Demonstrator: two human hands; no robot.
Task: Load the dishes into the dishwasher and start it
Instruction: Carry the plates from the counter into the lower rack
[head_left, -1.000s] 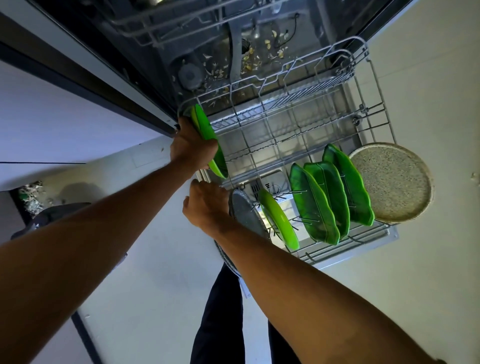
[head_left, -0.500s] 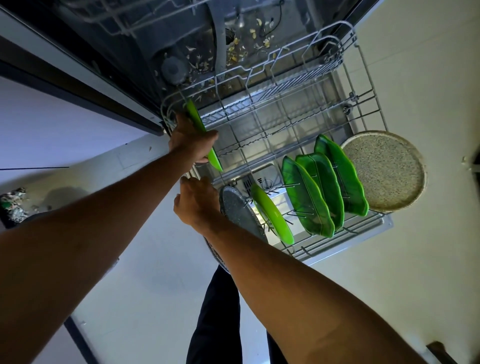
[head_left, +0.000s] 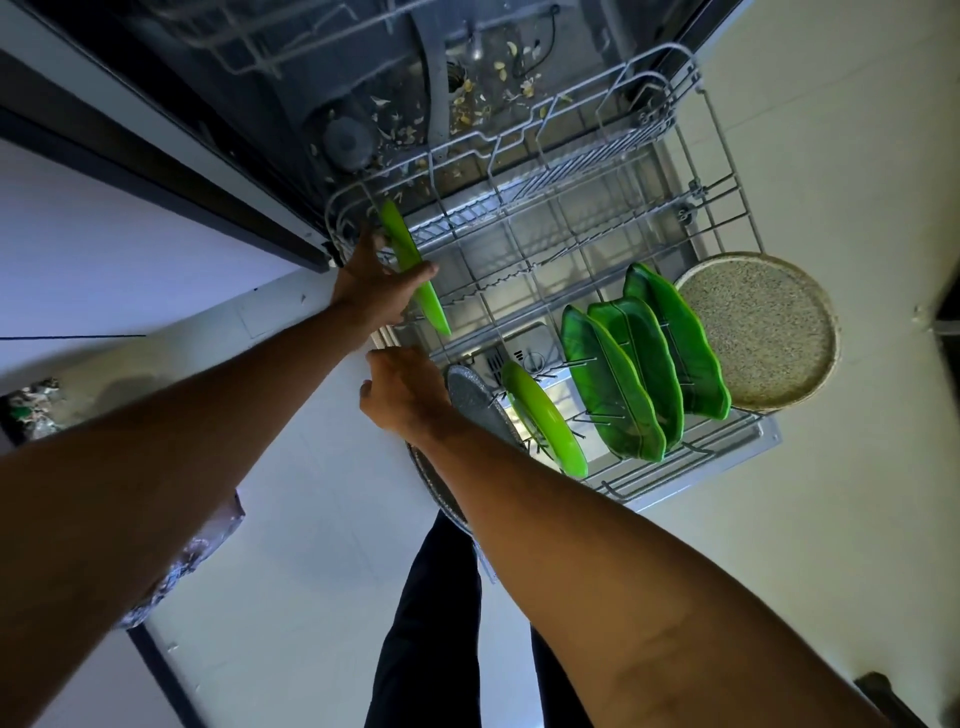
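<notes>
The dishwasher's lower wire rack (head_left: 727, 171) is pulled out over the open door. My left hand (head_left: 371, 283) grips a bright green plate (head_left: 402, 244), held on edge at the rack's back left corner. My right hand (head_left: 405, 395) holds the rim of a grey speckled plate (head_left: 470, 397) at the rack's front left; my forearm hides its lower part. Standing in the tines to its right are another bright green plate (head_left: 545, 415), three dark green leaf-shaped plates (head_left: 613, 387) and a round beige speckled plate (head_left: 758, 332).
Food scraps litter the dishwasher tub floor (head_left: 467, 104), and the upper rack (head_left: 249, 41) sits above it. My dark trouser legs (head_left: 431, 623) stand on the pale floor. A crumpled foil object (head_left: 200, 545) lies under my left arm, and white cabinet fronts are on the left.
My left hand has turned the green plate more edge-on and moved it a little deeper into the rack's left corner. My right hand stays on the grey plate.
</notes>
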